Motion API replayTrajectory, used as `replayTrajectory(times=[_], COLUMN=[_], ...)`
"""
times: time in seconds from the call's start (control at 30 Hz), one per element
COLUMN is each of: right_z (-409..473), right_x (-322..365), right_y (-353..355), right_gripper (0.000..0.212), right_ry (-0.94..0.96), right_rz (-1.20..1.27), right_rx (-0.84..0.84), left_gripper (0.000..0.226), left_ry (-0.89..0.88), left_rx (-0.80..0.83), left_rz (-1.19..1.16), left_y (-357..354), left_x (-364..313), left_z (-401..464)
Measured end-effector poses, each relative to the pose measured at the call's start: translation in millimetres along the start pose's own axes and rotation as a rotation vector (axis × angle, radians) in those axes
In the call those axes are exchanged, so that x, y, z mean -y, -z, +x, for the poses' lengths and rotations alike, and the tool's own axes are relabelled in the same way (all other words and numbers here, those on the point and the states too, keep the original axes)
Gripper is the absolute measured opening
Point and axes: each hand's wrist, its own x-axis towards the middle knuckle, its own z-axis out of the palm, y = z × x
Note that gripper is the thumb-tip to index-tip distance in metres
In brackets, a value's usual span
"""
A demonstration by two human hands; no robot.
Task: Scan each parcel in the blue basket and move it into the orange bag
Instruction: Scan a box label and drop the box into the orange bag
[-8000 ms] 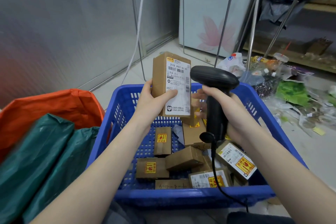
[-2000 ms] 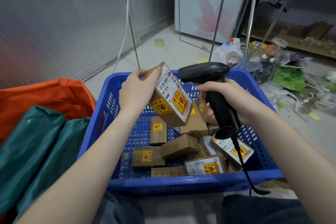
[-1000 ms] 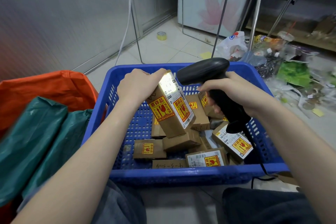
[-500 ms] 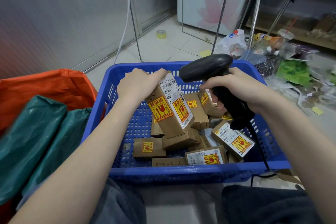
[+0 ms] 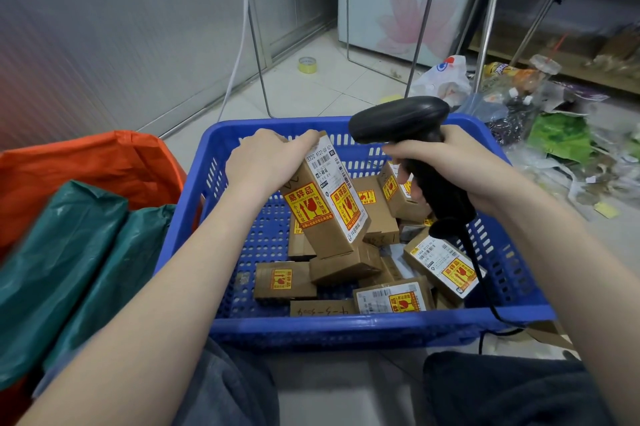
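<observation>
Left hand (image 5: 266,162): grasping the top end of a cardboard parcel (image 5: 323,197), tilted, label side turned toward the right hand, held above the blue basket (image 5: 346,325). Right hand (image 5: 450,166): clenched round the grip of a black scanner (image 5: 412,135), head just right of the parcel's top, cable trailing down over the basket's near right corner. Below both hands: more boxed parcels (image 5: 349,266) heaped in the basket, several bearing yellow-and-red stickers. Left of the left forearm: the orange bag (image 5: 86,166), with green mailers (image 5: 69,252) in front of it.
</observation>
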Motion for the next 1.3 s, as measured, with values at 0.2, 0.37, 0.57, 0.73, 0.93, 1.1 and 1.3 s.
replayTrajectory(times=[0.2,0.37,0.57,0.73,0.93,1.1,1.3], right_z=[0.8,2.6,8.1,15.9,32.4,45.6,59.9], right_x=[0.6,12.4,37.7,59.2,71.4,63.6,44.7], right_y=[-4.6,-25.9,-67.6,-118.5,-200.8,-262.3,-297.6], right_gripper=[0.028,0.028,0.031,0.028,0.026,0.02,0.015], right_ry=[0.02,0.013,-0.01,0.016,-0.028,-0.079,-0.149], right_rz=[0.042,0.221,0.342,0.306,0.273,0.205,0.147], right_rx=[-0.094,-0.176,-0.2,-0.107,0.049,0.163,0.21], left_gripper=[0.057,0.053,0.065,0.088,0.07,0.064,0.075], left_ry=[-0.036,-0.07,-0.103,-0.071,0.132,0.205,0.302], left_rx=[-0.076,-0.14,-0.289,-0.383,-0.417,-0.355,-0.151], left_rz=[-0.026,-0.139,-0.282,-0.293,-0.261,-0.393,-0.472], left_y=[3.3,19.8,67.8,119.4,147.6,121.6,69.0], left_x=[-2.3,-1.5,25.3,94.6,201.3,268.9,298.6], left_z=[-6.4,-15.2,-21.2,-27.6,-51.1,-67.7,-80.2])
